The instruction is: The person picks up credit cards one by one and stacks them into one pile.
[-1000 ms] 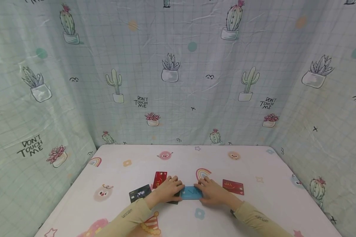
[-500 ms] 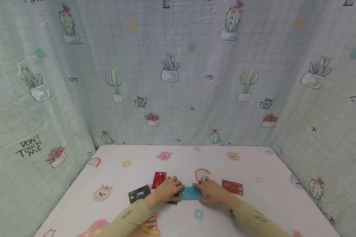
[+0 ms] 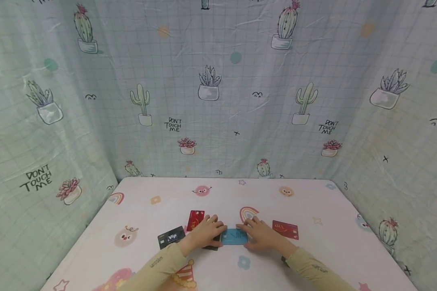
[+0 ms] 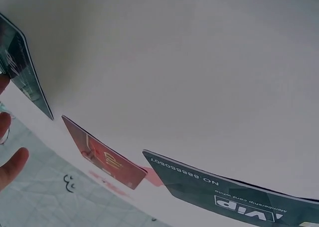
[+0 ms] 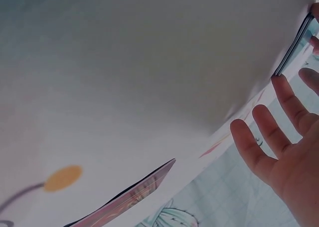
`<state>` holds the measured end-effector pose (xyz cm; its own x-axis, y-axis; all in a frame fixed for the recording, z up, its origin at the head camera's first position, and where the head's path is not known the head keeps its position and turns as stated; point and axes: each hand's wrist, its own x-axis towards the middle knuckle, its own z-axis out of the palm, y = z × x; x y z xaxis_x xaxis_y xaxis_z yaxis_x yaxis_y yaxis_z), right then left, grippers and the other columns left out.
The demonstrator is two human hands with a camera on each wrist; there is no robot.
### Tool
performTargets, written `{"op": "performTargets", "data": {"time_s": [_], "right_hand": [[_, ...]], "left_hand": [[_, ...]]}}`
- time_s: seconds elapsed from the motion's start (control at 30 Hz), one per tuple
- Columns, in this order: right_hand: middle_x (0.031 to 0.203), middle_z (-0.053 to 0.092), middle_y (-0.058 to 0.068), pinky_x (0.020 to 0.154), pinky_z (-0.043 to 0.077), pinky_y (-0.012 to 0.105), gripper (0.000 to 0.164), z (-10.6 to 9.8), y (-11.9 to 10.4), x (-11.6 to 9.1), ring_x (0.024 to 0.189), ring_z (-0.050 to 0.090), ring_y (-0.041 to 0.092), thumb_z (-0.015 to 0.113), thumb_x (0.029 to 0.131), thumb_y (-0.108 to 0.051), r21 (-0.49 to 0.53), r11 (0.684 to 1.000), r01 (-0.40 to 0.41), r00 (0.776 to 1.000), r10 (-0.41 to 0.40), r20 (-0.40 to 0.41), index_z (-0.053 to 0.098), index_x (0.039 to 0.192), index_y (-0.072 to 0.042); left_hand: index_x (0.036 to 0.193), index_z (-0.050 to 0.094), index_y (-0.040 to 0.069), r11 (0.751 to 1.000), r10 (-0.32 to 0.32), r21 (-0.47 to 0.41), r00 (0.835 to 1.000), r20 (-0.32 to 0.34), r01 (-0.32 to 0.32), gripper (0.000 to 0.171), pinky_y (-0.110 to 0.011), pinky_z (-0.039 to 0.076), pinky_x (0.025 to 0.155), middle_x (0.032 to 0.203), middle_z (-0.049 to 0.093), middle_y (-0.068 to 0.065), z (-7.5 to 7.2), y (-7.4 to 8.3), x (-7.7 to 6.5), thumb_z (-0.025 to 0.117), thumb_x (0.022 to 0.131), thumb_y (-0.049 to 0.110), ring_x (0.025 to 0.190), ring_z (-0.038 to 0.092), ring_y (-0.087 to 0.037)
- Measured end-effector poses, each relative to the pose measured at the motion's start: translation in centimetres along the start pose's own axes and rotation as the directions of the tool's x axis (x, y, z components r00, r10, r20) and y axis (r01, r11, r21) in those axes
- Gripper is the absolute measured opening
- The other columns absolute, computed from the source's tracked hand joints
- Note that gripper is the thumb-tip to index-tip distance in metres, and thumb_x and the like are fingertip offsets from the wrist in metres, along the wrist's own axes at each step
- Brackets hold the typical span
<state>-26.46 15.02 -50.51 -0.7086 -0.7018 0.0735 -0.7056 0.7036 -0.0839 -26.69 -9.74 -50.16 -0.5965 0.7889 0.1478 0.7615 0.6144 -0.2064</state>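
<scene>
A blue card (image 3: 234, 237) lies flat near the table's front middle. My left hand (image 3: 206, 233) holds its left end, thumb near the front corner and index finger at the back corner. On the right end, my right hand (image 3: 265, 235) grips between thumb and index finger. The right wrist view shows layered edges (image 5: 294, 47) at the fingertips, like stacked cards. Beneath my left hand a dark card (image 3: 212, 247) is partly hidden. A red card (image 3: 195, 220) and a dark VIP card (image 3: 171, 237) lie beside that hand.
Right of my right hand lies another red VIP card (image 3: 285, 229). Something dark (image 3: 285, 261) pokes out from under the right sleeve. The table (image 3: 160, 214) has a printed pink cover, with a patterned curtain (image 3: 236, 153) around its back and sides.
</scene>
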Motion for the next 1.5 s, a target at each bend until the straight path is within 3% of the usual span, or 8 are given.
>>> {"op": "performTargets", "data": {"time_s": [0.37, 0.57, 1.07, 1.23, 1.5], "right_hand": [[0.12, 0.046, 0.004, 0.089, 0.043, 0.046, 0.065, -0.7, 0.0, -0.5, 0.108, 0.042, 0.023, 0.061, 0.078, -0.044, 0.062, 0.996, -0.063, 0.997, 0.059, 0.054, 0.036, 0.135, -0.024], [0.121, 0.046, 0.005, 0.088, 0.045, 0.044, 0.068, -0.5, 0.5, -0.8, 0.11, 0.043, 0.025, 0.061, 0.077, -0.048, 0.063, 0.994, -0.087, 0.995, 0.083, 0.061, 0.034, 0.136, -0.025], [0.119, 0.048, 0.004, 0.084, 0.047, 0.042, 0.067, -1.3, 0.6, -2.0, 0.105, 0.044, 0.022, 0.062, 0.078, -0.044, 0.058, 0.994, -0.09, 0.996, 0.09, 0.005, 0.037, 0.135, -0.019], [0.117, 0.048, 0.003, 0.083, 0.047, 0.039, 0.066, -1.0, 0.8, -2.5, 0.103, 0.043, 0.019, 0.061, 0.079, -0.044, 0.05, 0.995, -0.088, 0.996, 0.088, -0.01, 0.037, 0.135, -0.019], [0.114, 0.049, 0.002, 0.081, 0.048, 0.035, 0.063, -1.0, 1.0, -3.4, 0.099, 0.042, 0.015, 0.063, 0.078, -0.042, 0.067, 0.991, -0.117, 0.992, 0.119, -0.03, 0.041, 0.133, -0.017]], "left_hand": [[0.123, 0.051, 0.018, 1.0, 0.013, -0.007, 1.0, -0.001, -0.013, 0.054, -0.035, 0.041, 0.093, 0.116, 0.056, 0.002, -0.2, 0.0, 0.0, 0.058, 0.08, 0.049, 0.106, 0.045, -0.016], [0.125, 0.049, 0.017, 0.999, 0.051, -0.009, 0.998, -0.043, -0.051, 0.054, -0.037, 0.041, 0.094, 0.118, 0.055, 0.0, -0.5, 0.2, 0.0, 0.058, 0.08, 0.046, 0.107, 0.045, -0.018], [0.123, 0.052, 0.018, 0.998, 0.063, 0.002, 0.995, -0.079, -0.063, 0.05, -0.035, 0.04, 0.093, 0.116, 0.055, 0.001, -1.2, 0.6, 0.1, 0.058, 0.081, 0.045, 0.107, 0.045, -0.017], [0.121, 0.054, 0.018, 0.997, 0.077, 0.013, 0.989, -0.123, -0.076, 0.047, -0.032, 0.041, 0.09, 0.113, 0.057, 0.002, -1.2, 0.7, 0.1, 0.058, 0.082, 0.043, 0.104, 0.046, -0.016], [0.118, 0.056, 0.019, 0.998, 0.056, -0.029, 0.989, -0.138, -0.061, 0.04, -0.032, 0.041, 0.09, 0.112, 0.057, 0.004, -1.4, 1.4, 0.4, 0.057, 0.084, 0.039, 0.104, 0.046, -0.015]]}}
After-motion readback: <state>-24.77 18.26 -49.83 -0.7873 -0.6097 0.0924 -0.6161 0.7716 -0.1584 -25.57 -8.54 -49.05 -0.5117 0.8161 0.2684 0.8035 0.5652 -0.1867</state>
